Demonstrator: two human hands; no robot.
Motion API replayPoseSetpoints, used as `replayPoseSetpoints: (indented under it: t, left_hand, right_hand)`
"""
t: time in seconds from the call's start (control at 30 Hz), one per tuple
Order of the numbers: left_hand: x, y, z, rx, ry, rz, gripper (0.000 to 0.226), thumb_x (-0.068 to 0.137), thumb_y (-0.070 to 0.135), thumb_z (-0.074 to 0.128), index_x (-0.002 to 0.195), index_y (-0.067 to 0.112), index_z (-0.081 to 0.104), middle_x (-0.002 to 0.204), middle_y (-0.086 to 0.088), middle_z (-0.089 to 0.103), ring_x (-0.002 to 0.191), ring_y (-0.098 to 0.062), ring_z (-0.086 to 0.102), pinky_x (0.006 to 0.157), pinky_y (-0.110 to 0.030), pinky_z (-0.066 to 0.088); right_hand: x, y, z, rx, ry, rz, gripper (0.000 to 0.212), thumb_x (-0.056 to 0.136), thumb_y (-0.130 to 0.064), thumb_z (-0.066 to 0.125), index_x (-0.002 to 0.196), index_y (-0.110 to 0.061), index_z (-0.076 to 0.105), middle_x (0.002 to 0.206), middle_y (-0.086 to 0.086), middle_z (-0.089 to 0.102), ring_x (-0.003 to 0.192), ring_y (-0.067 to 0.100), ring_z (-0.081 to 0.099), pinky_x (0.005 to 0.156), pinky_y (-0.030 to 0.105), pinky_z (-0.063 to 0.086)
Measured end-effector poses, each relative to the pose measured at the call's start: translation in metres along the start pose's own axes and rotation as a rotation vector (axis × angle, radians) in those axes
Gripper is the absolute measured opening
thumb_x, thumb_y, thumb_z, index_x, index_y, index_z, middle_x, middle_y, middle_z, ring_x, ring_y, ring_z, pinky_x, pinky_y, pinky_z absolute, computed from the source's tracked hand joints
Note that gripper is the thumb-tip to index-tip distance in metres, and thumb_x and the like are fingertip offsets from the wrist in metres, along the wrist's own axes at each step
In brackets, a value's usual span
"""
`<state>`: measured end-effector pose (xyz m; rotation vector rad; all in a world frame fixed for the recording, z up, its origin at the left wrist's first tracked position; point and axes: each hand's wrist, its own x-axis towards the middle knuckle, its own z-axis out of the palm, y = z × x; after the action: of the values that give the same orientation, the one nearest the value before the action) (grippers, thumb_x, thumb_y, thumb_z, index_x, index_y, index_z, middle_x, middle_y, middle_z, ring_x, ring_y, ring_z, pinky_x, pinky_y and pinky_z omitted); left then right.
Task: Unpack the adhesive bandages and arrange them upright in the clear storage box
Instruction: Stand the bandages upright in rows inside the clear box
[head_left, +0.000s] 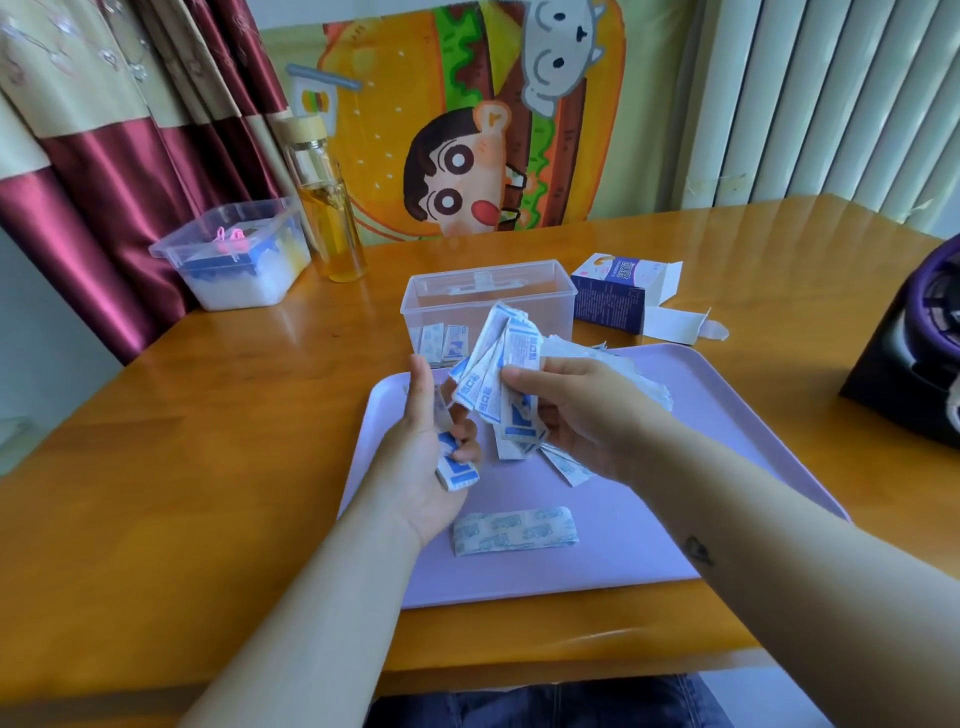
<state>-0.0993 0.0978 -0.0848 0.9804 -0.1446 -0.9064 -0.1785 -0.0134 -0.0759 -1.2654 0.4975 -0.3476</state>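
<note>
Both occupied: my right hand pinches a fanned bandage bundle pointing at the clear storage box just beyond; left hand grips strips.

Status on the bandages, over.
Both grips full: left hand holds a few bandages, right hand pinches a fanned bunch. A few stand upright in the clear storage box. More loose on the purple tray; box unobstructed.
</note>
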Motion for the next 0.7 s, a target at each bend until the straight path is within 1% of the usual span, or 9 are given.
replayPoseSetpoints:
  t: [0.1, 0.2, 0.27, 0.37, 0.43, 0.5, 0.57, 0.63, 0.7]
  left_hand:
    - [-0.006, -0.006, 0.004, 0.026, -0.11, -0.11, 0.064, 0.084, 0.067, 0.035, 0.119, 0.022, 0.062, 0.082, 0.001, 0.067, 0.063, -0.005, 0.051, 0.041, -0.012, 0.027]
    - [-0.008, -0.004, 0.002, -0.031, -0.185, -0.2, 0.068, 0.083, 0.071, 0.035, 0.12, 0.022, 0.065, 0.098, -0.002, 0.07, 0.075, -0.01, 0.062, 0.056, -0.016, 0.036]
    - [-0.01, -0.002, 0.001, -0.094, -0.2, -0.239, 0.064, 0.085, 0.066, 0.037, 0.114, 0.018, 0.068, 0.099, -0.005, 0.071, 0.075, -0.013, 0.065, 0.064, -0.021, 0.041]
    - [-0.011, -0.001, 0.003, -0.113, -0.137, -0.252, 0.047, 0.092, 0.049, 0.04, 0.11, 0.016, 0.069, 0.094, -0.007, 0.072, 0.081, -0.018, 0.064, 0.079, -0.029, 0.044]
    - [-0.012, -0.001, 0.004, -0.141, -0.123, -0.245, 0.042, 0.093, 0.041, 0.041, 0.112, 0.014, 0.068, 0.1, -0.01, 0.072, 0.086, -0.021, 0.066, 0.086, -0.035, 0.047]
    - [-0.014, -0.001, 0.003, -0.175, -0.122, -0.253, 0.043, 0.093, 0.041, 0.043, 0.114, 0.013, 0.067, 0.104, -0.009, 0.071, 0.085, -0.021, 0.068, 0.087, -0.034, 0.05]
    - [-0.013, 0.001, 0.0, -0.203, -0.105, -0.274, 0.046, 0.091, 0.046, 0.046, 0.113, 0.012, 0.067, 0.098, -0.009, 0.071, 0.076, -0.019, 0.068, 0.076, -0.03, 0.054]
    - [-0.012, 0.003, -0.005, -0.205, -0.092, -0.291, 0.052, 0.089, 0.052, 0.048, 0.116, 0.011, 0.065, 0.099, -0.009, 0.07, 0.073, -0.019, 0.066, 0.067, -0.029, 0.056]
    - [-0.011, 0.005, -0.01, -0.198, -0.077, -0.293, 0.056, 0.088, 0.055, 0.05, 0.119, 0.011, 0.062, 0.106, -0.008, 0.065, 0.072, -0.018, 0.062, 0.065, -0.029, 0.056]
  right_hand:
    - [-0.001, 0.007, 0.01, 0.004, 0.066, 0.022, 0.018, 0.09, -0.012, 0.06, 0.104, -0.003, 0.066, 0.104, 0.021, 0.069, 0.077, 0.024, 0.065, 0.064, 0.025, 0.052]
    - [-0.001, 0.01, 0.013, -0.114, 0.129, -0.012, 0.015, 0.09, -0.017, 0.061, 0.1, -0.009, 0.067, 0.096, 0.007, 0.071, 0.076, 0.015, 0.067, 0.059, 0.02, 0.049]
    - [-0.002, 0.011, 0.014, -0.161, 0.157, -0.03, 0.012, 0.091, -0.019, 0.059, 0.099, -0.014, 0.066, 0.092, 0.003, 0.07, 0.072, 0.01, 0.064, 0.054, 0.016, 0.045]
    - [-0.006, 0.012, 0.019, -0.165, 0.161, -0.045, 0.014, 0.091, -0.016, 0.058, 0.101, -0.012, 0.067, 0.093, 0.004, 0.071, 0.072, 0.009, 0.066, 0.058, 0.02, 0.05]
    - [-0.009, 0.012, 0.022, -0.193, 0.15, -0.054, 0.014, 0.091, -0.015, 0.058, 0.101, -0.011, 0.067, 0.082, 0.001, 0.07, 0.058, 0.003, 0.065, 0.047, 0.019, 0.049]
    - [-0.011, 0.01, 0.024, -0.172, 0.128, -0.046, 0.014, 0.091, -0.015, 0.058, 0.1, -0.01, 0.068, 0.078, 0.0, 0.069, 0.056, 0.004, 0.065, 0.044, 0.018, 0.048]
    - [-0.011, 0.005, 0.022, -0.158, 0.13, -0.026, 0.013, 0.09, -0.016, 0.06, 0.099, -0.012, 0.068, 0.08, -0.004, 0.068, 0.063, 0.002, 0.064, 0.051, 0.011, 0.048]
    - [-0.011, -0.006, 0.017, -0.156, 0.164, -0.017, 0.011, 0.09, -0.018, 0.061, 0.098, -0.015, 0.067, 0.077, -0.009, 0.065, 0.052, -0.007, 0.06, 0.044, 0.005, 0.042]
    - [-0.011, -0.019, 0.009, -0.213, 0.178, -0.024, 0.009, 0.089, -0.021, 0.062, 0.094, -0.016, 0.067, 0.075, -0.009, 0.063, 0.056, -0.004, 0.059, 0.048, 0.01, 0.043]
